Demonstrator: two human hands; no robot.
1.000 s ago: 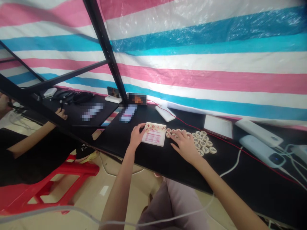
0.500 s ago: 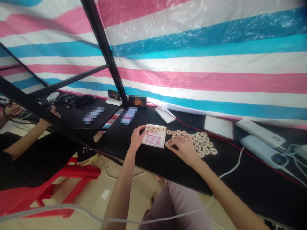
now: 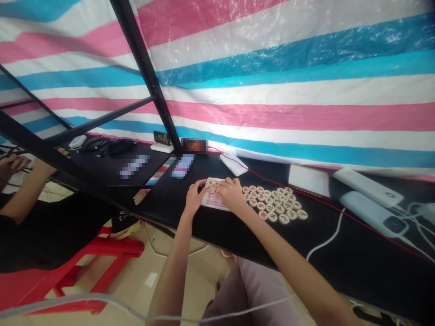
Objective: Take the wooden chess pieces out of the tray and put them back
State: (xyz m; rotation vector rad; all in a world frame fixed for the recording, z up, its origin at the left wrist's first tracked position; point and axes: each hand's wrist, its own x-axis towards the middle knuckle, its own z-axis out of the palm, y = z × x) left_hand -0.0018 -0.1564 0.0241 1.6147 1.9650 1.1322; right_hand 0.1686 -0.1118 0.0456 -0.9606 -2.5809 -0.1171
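My left hand (image 3: 195, 197) grips the left edge of a shallow white box (image 3: 208, 202) with red grid lines, which rests on the black table. Several Chinese chess pieces (image 3: 211, 183) with red characters lie along the box's far side. Over the box's right half, my right hand (image 3: 231, 194) is closed, fingertips down among those pieces. A chess piece seems to be in its pinch, mostly hidden by the fingers. Right of the box, loose round wooden chess pieces (image 3: 279, 209), some marked red and some dark, lie flat in rows.
Behind the box lie a white power bank (image 3: 234, 164) and a phone (image 3: 183, 166). A red cable (image 3: 272, 180) crosses the table toward a white tray (image 3: 309, 181) and a light-blue power bank (image 3: 374, 214). A black metal post (image 3: 149, 86) stands left; another person's arm (image 3: 29, 190) is beyond it.
My right hand has moved left from the edge of the loose pieces to over the box, taking a chess piece from there. My left hand stays on the box's edge.
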